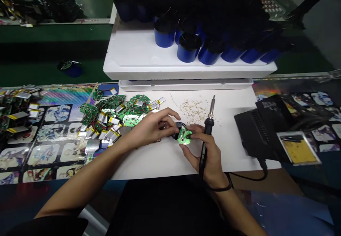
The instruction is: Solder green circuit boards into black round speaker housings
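A small green circuit board (184,136) is held up between my hands, in front of a dark round housing (175,135) that is partly hidden. My left hand (153,127) has its fingers closed at the housing's left side, and a ring shows on one finger. With fingertips and thumb, my right hand (209,154) grips the board's right side. The same hand also carries a black soldering iron (204,152), its metal tip pointing up and away from the board. Left of my hands lies a pile of green circuit boards (131,119) with small silver battery packs (114,121).
White foam trays (133,65) at the back carry several blue cups (163,37) with black tops. Scattered bits (195,110) lie on the white work surface (157,163). A black box (250,133) with a cable and a yellow sponge (299,149) stand right. More boards (16,110) lie far left.
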`<state>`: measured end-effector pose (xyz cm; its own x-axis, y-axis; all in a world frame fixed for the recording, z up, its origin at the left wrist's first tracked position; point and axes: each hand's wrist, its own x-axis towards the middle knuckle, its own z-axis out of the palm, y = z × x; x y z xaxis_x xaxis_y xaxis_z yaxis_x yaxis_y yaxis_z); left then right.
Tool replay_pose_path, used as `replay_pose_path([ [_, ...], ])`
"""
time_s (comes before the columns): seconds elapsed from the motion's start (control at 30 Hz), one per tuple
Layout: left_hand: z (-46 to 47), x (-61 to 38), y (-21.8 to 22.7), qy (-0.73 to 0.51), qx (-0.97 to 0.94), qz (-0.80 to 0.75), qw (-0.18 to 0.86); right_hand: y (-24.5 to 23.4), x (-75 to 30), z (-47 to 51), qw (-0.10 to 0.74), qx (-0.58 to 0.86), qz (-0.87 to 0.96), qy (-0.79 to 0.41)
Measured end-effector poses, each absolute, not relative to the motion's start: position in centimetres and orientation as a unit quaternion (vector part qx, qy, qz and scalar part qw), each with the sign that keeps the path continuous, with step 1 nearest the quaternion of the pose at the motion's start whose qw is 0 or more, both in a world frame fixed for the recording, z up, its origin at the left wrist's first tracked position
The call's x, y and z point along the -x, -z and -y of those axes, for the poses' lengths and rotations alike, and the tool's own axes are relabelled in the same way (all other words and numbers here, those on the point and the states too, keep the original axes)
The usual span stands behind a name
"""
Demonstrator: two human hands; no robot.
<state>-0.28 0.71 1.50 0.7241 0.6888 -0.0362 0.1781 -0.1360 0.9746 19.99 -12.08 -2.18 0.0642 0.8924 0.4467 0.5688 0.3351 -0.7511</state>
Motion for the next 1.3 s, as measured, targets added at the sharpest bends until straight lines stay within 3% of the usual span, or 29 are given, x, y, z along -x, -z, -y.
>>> replay_pose_path([
  [0.2, -1.0, 0.6, -1.3, -0.198, -0.739, -0.298, 0.571, 2.9, -19.3, 11.4, 0.454, 0.529, 0.713, -0.076],
  [0.5, -0.9, 0.5, -1.0, -0.195, -0.723, -0.304, 0.590, 2.8, -19.9, 11.2, 0.435, 0.526, 0.729, -0.055],
  [0.67, -1.0, 0.5, -0.8, -0.198, -0.733, -0.299, 0.578, 2.3, -19.8, 11.4, 0.445, 0.527, 0.717, -0.103],
  [0.93, -0.8, 0.3, -0.8, -0.215, -0.763, -0.292, 0.534, 1.9, -19.1, 10.1, 0.547, 0.511, 0.645, -0.152],
  [1.3, -0.6, 0.1, -1.3, -0.237, -0.761, -0.272, 0.538, 2.6, -18.8, 9.9, 0.561, 0.516, 0.613, -0.208],
])
